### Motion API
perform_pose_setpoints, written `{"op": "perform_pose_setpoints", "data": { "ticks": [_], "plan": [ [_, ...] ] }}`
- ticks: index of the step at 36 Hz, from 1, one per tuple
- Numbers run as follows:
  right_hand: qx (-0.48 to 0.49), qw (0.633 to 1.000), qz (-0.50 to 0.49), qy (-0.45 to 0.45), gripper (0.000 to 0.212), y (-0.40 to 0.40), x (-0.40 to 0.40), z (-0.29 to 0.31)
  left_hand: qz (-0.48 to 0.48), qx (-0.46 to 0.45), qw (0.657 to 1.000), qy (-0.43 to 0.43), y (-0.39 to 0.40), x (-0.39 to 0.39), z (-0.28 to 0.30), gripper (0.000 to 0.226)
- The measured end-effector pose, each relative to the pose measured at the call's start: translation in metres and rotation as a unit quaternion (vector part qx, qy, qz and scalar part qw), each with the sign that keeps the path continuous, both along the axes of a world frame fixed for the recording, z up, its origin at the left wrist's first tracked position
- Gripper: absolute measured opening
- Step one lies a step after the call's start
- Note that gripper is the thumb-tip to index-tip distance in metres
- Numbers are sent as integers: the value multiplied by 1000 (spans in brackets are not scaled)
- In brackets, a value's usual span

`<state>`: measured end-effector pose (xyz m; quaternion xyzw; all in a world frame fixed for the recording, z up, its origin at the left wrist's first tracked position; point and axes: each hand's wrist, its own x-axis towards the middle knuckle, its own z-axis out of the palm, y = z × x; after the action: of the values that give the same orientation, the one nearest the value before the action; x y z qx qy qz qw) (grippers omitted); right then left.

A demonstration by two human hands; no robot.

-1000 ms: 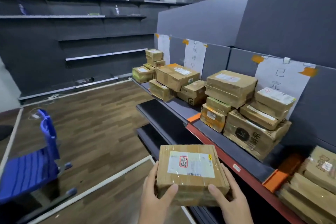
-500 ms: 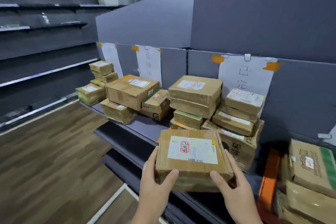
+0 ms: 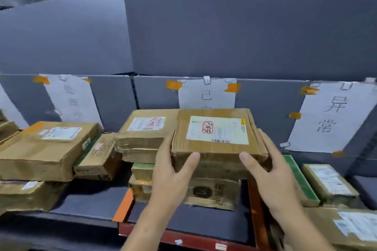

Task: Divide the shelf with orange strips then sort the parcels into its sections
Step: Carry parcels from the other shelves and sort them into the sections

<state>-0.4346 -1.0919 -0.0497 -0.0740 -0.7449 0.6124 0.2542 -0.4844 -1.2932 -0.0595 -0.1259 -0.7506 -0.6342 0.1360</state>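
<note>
I hold a flat brown parcel (image 3: 218,140) with a white label and red stamp between both hands, above the middle section of the grey shelf (image 3: 91,201). My left hand (image 3: 171,171) grips its left side and my right hand (image 3: 269,171) grips its right side, thumbs on the front face. It hovers over or rests on a stack of parcels (image 3: 214,193); which one I cannot tell. One orange strip (image 3: 123,206) lies left of that stack, another orange strip (image 3: 255,201) right of it.
More parcels fill the left section (image 3: 44,149) and the right section (image 3: 330,181). Paper signs (image 3: 334,116) are taped with orange tape to the grey back panel. A red shelf edge (image 3: 195,240) runs along the front.
I have turned right and stepped closer to the shelf. The parcel in both hands has gone up and forward, from in front of the shelf edge to over the middle stack.
</note>
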Motion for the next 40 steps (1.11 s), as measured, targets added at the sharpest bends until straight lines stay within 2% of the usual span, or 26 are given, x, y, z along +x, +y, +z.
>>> {"op": "perform_pose_setpoints", "data": {
  "ticks": [2,5,8,13,16,24,31,36,40],
  "plan": [
    [-11,1000,-15,10,68,2,-16,6,-24,-5,999,25,2,-21,12,56],
    [-24,999,-26,10,62,6,-44,14,-52,-12,998,21,3,-55,22,53],
    [-35,999,-21,-2,49,13,-69,18,-62,-52,997,5,6,-86,25,51],
    [-41,999,-31,-6,56,24,-105,11,-75,-134,988,2,14,-123,30,59],
    [-28,999,-34,-17,52,30,-120,4,-81,-163,983,-15,18,-139,30,47],
    [-7,998,-42,-44,61,37,-142,-6,-57,-169,984,-12,25,-162,23,48],
    [4,997,-27,-67,68,40,-150,-9,-36,-182,983,-8,26,-165,19,68],
    [1,998,-23,-60,67,35,-154,-5,2,-161,987,-4,27,-163,16,59],
    [23,997,-12,-77,68,30,-154,-2,7,-156,988,-8,30,-163,17,60]
  ]
}}
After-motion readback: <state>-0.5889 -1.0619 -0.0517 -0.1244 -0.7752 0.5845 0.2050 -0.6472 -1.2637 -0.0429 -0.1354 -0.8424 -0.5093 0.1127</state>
